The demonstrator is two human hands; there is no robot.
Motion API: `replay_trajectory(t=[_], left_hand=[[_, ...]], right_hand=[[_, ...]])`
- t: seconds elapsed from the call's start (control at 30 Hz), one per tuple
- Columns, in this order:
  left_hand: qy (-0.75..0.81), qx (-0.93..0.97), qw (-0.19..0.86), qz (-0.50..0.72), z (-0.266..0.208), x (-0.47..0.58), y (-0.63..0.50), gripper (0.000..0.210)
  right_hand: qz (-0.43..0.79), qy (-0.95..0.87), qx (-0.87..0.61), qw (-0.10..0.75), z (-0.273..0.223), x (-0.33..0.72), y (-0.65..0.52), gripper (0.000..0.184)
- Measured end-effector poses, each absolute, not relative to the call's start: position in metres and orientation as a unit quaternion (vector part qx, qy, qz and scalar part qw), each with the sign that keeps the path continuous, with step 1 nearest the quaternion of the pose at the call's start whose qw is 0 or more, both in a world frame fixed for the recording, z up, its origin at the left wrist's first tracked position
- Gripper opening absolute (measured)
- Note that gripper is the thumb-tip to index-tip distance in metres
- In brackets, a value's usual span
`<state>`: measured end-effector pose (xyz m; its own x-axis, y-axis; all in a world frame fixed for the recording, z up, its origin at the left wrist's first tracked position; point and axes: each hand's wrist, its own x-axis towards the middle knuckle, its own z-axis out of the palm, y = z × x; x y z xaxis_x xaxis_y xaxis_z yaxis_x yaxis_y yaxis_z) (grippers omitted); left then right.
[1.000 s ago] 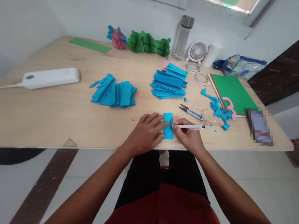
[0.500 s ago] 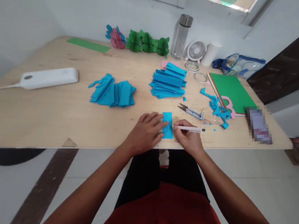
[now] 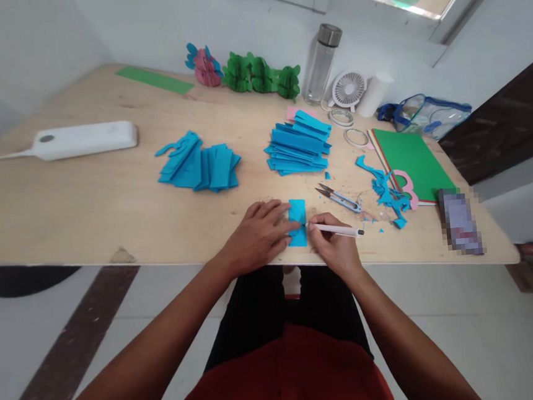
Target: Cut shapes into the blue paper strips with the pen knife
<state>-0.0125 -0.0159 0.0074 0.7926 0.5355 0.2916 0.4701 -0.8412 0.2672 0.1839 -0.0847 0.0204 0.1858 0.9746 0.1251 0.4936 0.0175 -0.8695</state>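
A small blue paper rectangle (image 3: 298,212) lies near the table's front edge. My left hand (image 3: 261,236) rests flat on its left side, fingers spread, covering part of it. In my right hand (image 3: 333,244) a white pen (image 3: 339,228) is pinched, its tip at the paper's right part beside my left fingertips. Dark drawn lines show faintly on the paper. Just beyond my right hand lie thread snips (image 3: 340,198) with their blades apart. Farther back are a stack of blue paper strips (image 3: 299,144) and a second fanned pile of blue paper pieces (image 3: 201,168).
Blue paper scraps (image 3: 385,193) and a pink paper shape (image 3: 406,189) lie right, beside green sheets (image 3: 415,162). Along the wall stand green paper ornaments (image 3: 261,76), a glass bottle (image 3: 322,64) and a small fan (image 3: 349,89). A white power strip (image 3: 86,140) sits left.
The pen and both hands stay almost in place at the blue paper. The whole view has shifted very slightly.
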Motion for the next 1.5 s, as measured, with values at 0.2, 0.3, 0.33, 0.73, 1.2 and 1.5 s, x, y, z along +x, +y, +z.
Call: replay_trajectory(t=[0.2,0.3,0.33,0.73,1.2,1.5], left_hand=[[0.265,0.94,0.097,0.192,0.0048,-0.0123,-0.0154,0.034],[0.266,0.939,0.098,0.196,0.0043,-0.0122,-0.0155,0.033],[0.266,0.939,0.098,0.196,0.0043,-0.0122,-0.0155,0.033],[0.263,0.942,0.102,0.184,0.0041,-0.0123,-0.0145,0.036],[0.267,0.94,0.094,0.193,0.002,-0.0125,-0.0145,0.035],[0.259,0.94,0.098,0.197,0.0006,-0.0121,-0.0139,0.036]], right_hand=[[0.277,-0.575,-0.642,0.425,0.0228,0.183,-0.0867,0.015],[0.269,-0.578,-0.644,0.423,0.0238,0.1826,-0.0878,0.014],[0.266,-0.579,-0.644,0.423,0.024,0.1825,-0.0881,0.014],[0.242,-0.594,-0.641,0.422,0.0233,0.1822,-0.0922,0.013],[0.255,-0.581,-0.638,0.436,0.0209,0.1817,-0.0935,0.013],[0.252,-0.585,-0.645,0.423,0.019,0.1816,-0.0902,0.014]])
